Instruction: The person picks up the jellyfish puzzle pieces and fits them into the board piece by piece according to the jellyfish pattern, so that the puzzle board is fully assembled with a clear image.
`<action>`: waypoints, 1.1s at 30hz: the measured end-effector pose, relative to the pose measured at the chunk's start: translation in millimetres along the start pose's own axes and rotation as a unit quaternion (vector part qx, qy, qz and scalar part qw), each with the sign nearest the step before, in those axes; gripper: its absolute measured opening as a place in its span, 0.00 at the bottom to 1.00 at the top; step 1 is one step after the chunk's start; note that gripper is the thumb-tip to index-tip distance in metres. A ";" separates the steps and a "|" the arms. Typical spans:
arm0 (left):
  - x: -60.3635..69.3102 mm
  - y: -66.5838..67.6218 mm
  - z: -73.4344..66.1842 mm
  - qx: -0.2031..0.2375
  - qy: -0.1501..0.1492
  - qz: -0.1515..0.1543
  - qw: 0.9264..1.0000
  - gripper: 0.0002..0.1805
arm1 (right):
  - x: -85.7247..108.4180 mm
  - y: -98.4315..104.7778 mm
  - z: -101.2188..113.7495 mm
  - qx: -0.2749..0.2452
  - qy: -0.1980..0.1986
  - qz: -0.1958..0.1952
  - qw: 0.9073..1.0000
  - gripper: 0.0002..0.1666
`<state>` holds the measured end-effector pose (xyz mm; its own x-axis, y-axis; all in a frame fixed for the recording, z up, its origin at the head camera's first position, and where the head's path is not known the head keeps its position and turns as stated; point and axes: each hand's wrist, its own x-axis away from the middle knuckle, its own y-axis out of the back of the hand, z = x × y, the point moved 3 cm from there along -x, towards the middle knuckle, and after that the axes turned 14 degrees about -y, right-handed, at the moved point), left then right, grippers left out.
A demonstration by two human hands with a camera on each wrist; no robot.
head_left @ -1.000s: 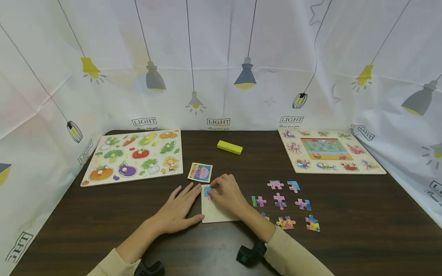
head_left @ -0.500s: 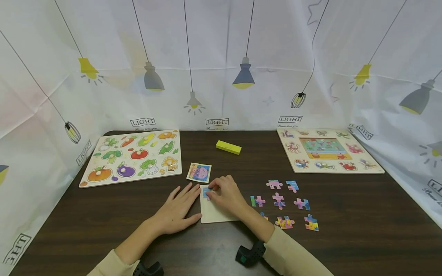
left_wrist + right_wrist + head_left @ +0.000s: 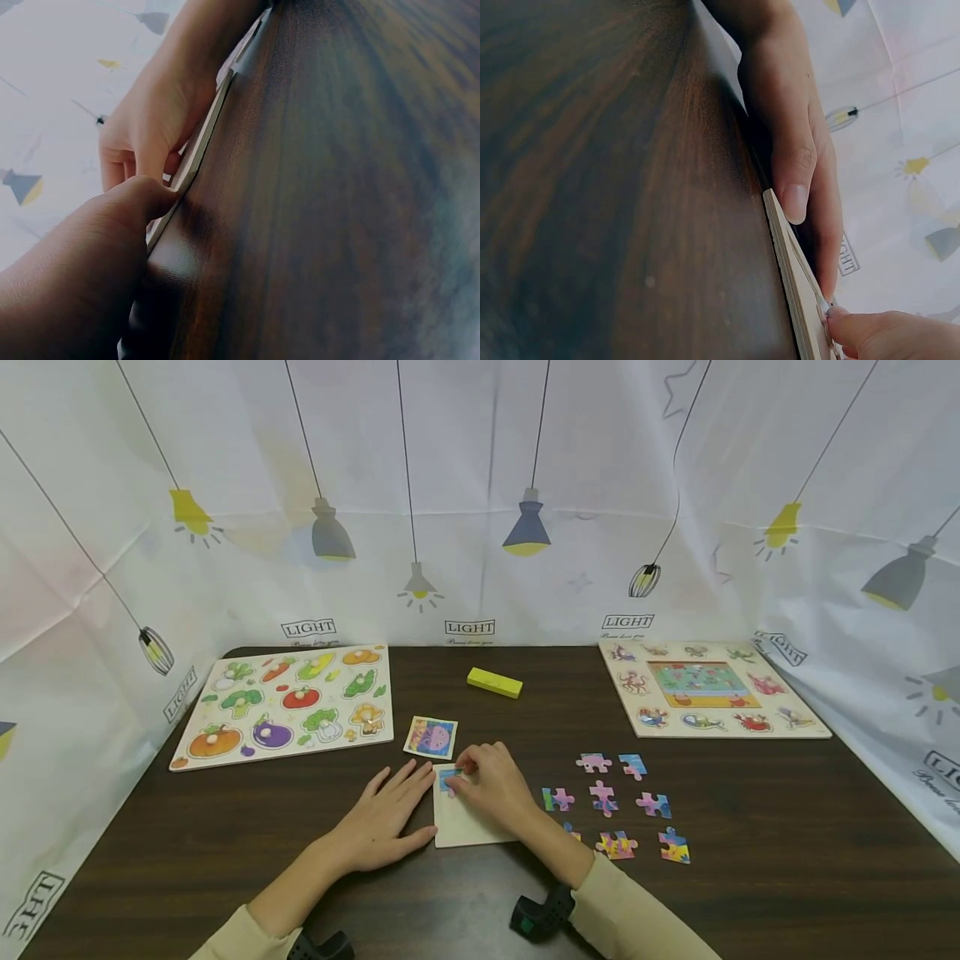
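Note:
A blue jigsaw puzzle piece (image 3: pixel 447 779) lies in the upper left corner of a pale, shallow wooden puzzle tray (image 3: pixel 461 828). Thumb and fingertips of my right hand (image 3: pixel 495 787) pinch this piece, and the hand covers much of the tray's upper right. My left hand (image 3: pixel 384 822) rests with straight, spread fingers along the tray's left side, its fingertips and thumb at the edge. In the left wrist view, my left thumb touches the tray's side (image 3: pixel 201 146). Several loose puzzle pieces (image 3: pixel 603 797) lie right of my right hand; the forearm partly hides one.
A small picture card (image 3: pixel 431 737) lies just behind the tray. Farther back is a yellow block (image 3: pixel 495 682). A vegetable puzzle board (image 3: pixel 348 693) lies at the back left, a sea-animal board (image 3: pixel 630 693) at the back right. A printed curtain hangs behind the table.

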<state>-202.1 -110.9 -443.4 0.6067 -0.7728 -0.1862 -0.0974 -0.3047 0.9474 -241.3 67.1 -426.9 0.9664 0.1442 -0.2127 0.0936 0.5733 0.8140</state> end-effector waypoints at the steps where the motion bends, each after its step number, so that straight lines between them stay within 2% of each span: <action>1: 0.0 0.0 0.1 0.000 0.000 0.000 1.000 0.40 | 0.1 -0.1 -0.1 0.001 -0.002 0.001 1.000 0.12; 14: -1.6 0.1 0.7 0.000 0.001 -0.001 1.000 0.40 | -2.3 2.8 -0.5 -0.016 -0.017 0.016 1.000 0.07; 18: -0.1 -1.4 1.3 -0.001 0.003 0.001 1.000 0.40 | -3.2 6.3 1.2 -0.034 -0.003 0.005 0.999 0.05; 24: 1.1 -0.2 0.8 -0.002 0.005 0.004 1.000 0.40 | -4.0 21.6 1.2 -0.041 0.001 -0.010 0.999 0.04; 33: -1.1 -2.1 1.9 0.002 0.014 0.011 1.000 0.41 | 2.2 57.8 -4.6 -0.024 0.002 -0.041 0.999 0.06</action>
<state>-204.0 -110.4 -445.7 0.6259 -0.7639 -0.1572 -0.1146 -0.2894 0.9503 -234.9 104.3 -382.8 0.9550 0.0987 -0.2795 0.1601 0.6219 0.7666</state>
